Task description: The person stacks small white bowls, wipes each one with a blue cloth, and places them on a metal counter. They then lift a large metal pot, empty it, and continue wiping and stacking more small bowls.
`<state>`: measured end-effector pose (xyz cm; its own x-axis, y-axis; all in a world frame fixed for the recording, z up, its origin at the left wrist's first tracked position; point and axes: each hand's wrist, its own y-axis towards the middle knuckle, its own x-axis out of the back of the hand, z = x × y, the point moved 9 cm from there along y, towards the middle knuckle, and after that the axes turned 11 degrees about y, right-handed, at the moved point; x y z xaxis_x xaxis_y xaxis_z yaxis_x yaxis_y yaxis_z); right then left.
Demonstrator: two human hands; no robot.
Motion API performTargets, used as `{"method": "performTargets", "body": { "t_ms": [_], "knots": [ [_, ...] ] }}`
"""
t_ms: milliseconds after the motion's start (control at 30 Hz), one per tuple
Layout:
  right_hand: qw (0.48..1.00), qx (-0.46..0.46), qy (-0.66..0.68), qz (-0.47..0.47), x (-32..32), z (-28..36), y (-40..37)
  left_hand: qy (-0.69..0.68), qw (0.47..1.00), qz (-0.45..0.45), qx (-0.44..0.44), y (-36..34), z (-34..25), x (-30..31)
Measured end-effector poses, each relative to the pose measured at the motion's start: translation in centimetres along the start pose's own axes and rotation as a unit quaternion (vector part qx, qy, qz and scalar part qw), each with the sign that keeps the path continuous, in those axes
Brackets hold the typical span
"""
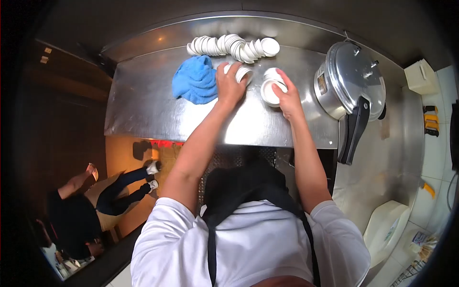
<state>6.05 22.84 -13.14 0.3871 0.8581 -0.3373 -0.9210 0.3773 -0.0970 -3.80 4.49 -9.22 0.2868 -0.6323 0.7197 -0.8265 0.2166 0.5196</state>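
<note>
Two bare hands with small white cups over a steel counter (148, 112). Left hand (231, 85): fingers curled over a short stack (245, 74), tilted, open end toward the right side; cannot tell whether lifted or resting on metal. Right hand (288, 98): narrow hold on a front cup (268, 95), thumb inside the rim, other fingers mostly hidden; rear cup (272, 73) just beyond, nested or separate unclear. Long row of cups (229, 46) at the back of the counter, leaning into one another.

Likely trouble: cups sliding apart from a loose left grip on tilted nesting; a chipped rim from a knock between the two hands' cups; the row rolling or fanning out from a bump, given round walls and slick metal. Smaller risk: blue cloth (195, 80) dragged along by the left wrist, being right beside it.

Materials: cups glossy, smooth, shallow, round-mouthed, ceramic or plastic unclear. Cloth soft, fuzzy, bunched in folds. Counter brushed, shiny, with bright glare. Pressure cooker (351, 79) to the right: polished metal, domed lid, long black handle (356, 131).
</note>
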Motion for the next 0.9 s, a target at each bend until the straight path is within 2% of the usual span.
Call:
{"method": "performTargets", "body": {
  "t_ms": [67, 133, 200, 267, 367, 467, 600, 767, 900],
  "knots": [
    [0.987, 0.027, -0.156, -0.027, -1.1, -0.3, 2.8, 0.022, 1.0, -0.01, 0.008, 1.1, 0.5, -0.8],
    [0.937, 0.04, -0.338, -0.076, -3.2, 1.4, 4.0, 0.027, 0.999, -0.03, 0.016, 2.0, 1.4, -1.4],
    [0.917, 0.098, -0.369, -0.112, -4.0, 1.0, 5.5, 0.036, 0.999, -0.027, -0.004, 3.0, 2.0, -1.8],
    [0.895, 0.149, -0.394, -0.147, -4.6, 0.8, 6.1, -0.01, 0.999, 0.044, 0.003, 3.4, 2.6, -2.3],
    [0.863, 0.204, -0.426, -0.178, -5.2, 1.0, 5.6, -0.101, 0.993, 0.067, -0.015, 3.4, 3.1, -2.1],
    [0.899, 0.221, -0.325, -0.191, -5.4, 1.3, 4.3, -0.089, 0.991, 0.077, -0.058, 2.4, 2.1, -1.3],
    [0.91, 0.227, -0.265, -0.223, -4.0, 0.2, 2.7, -0.088, 0.986, 0.098, -0.107, 1.5, 1.6, -0.2],
    [0.906, 0.262, -0.233, -0.237, -2.7, 0.3, 1.5, -0.134, 0.979, 0.148, -0.048, 2.6, 3.1, 2.2],
    [0.901, 0.262, -0.196, -0.284, -1.6, 0.1, -0.1, -0.319, 0.942, 0.077, -0.072, 3.6, 3.2, 6.2]
  ]
}}
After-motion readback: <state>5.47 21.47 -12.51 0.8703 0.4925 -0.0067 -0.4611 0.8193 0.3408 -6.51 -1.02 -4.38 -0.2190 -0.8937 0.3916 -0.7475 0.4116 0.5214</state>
